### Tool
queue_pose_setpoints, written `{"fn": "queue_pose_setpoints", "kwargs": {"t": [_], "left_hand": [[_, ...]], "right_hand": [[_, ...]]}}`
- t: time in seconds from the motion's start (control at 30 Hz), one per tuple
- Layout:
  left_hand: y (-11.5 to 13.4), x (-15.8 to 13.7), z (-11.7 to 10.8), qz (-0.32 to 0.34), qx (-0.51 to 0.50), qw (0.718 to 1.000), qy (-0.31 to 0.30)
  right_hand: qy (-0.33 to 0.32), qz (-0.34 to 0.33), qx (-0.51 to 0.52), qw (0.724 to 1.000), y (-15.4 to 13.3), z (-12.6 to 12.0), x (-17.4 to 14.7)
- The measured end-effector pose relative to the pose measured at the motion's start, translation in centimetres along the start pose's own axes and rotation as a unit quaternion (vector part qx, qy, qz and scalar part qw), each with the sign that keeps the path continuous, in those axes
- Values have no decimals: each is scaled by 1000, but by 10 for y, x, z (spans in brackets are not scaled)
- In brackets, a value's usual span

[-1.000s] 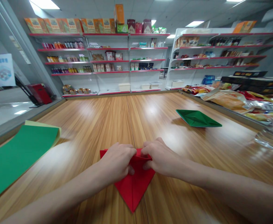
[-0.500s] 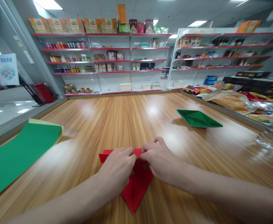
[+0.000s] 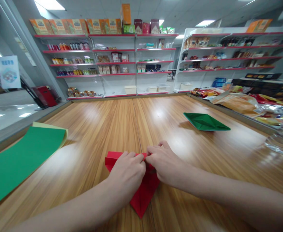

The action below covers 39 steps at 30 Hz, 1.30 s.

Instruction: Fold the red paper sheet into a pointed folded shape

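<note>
A folded sheet of red paper [image 3: 145,190] lies on the wooden table in front of me, its pointed end towards me and a folded band along its far edge. My left hand [image 3: 129,170] is closed on that band near the middle. Close beside it, my right hand [image 3: 164,162] pinches the same far edge with bent fingers. The two hands nearly touch at the fingertips. They cover much of the fold, so the paper between and under the fingers is hidden.
Green paper sheets [image 3: 23,158] with a pale yellow one beneath lie at the left. A folded green paper boat [image 3: 205,121] sits at the right. Clear plastic [image 3: 282,138] stands at the right edge, near packaged snacks [image 3: 238,101]. Stocked shelves [image 3: 114,62] line the back.
The left hand has shifted slightly right, closer to the right hand. The red paper has moved a little, and its far-left folded band shows differently. The right hand keeps nearly the same place.
</note>
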State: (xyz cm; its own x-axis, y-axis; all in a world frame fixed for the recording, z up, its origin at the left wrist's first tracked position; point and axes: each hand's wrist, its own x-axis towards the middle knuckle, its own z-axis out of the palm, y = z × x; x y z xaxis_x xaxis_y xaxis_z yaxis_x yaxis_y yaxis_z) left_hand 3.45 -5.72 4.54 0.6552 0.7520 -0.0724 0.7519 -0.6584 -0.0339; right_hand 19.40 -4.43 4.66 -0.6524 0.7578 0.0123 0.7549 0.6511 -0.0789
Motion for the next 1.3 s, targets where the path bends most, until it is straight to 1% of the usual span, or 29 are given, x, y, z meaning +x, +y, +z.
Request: {"fn": "queue_pose_setpoints", "kwargs": {"t": [0.1, 0.2, 0.43, 0.63, 0.73, 0.87, 1.07, 1.3], "left_hand": [[3, 0, 8, -8, -27, 999, 16], [4, -1, 14, -20, -53, 998, 29], [-2, -5, 15, -21, -60, 998, 20], [-3, -3, 12, -21, -59, 998, 6], [-1, -2, 6, -19, -36, 999, -13], [2, -2, -1, 3, 34, 998, -55], [3, -5, -5, 13, 59, 997, -44], [7, -8, -3, 13, 73, 997, -38]], "right_hand": [[-12, -1, -2, 1000, 0, -5, -3], [-27, -16, 14, 999, 3, -7, -8], [16, -36, 45, 998, 11, 3, -16], [22, -26, 70, 997, 13, 3, -22], [24, -19, 83, 996, 13, 2, -28], [35, -9, 97, 995, 17, 4, -37], [66, 23, 94, 993, 24, 6, -51], [72, 53, 90, 992, 28, 7, -56]]}}
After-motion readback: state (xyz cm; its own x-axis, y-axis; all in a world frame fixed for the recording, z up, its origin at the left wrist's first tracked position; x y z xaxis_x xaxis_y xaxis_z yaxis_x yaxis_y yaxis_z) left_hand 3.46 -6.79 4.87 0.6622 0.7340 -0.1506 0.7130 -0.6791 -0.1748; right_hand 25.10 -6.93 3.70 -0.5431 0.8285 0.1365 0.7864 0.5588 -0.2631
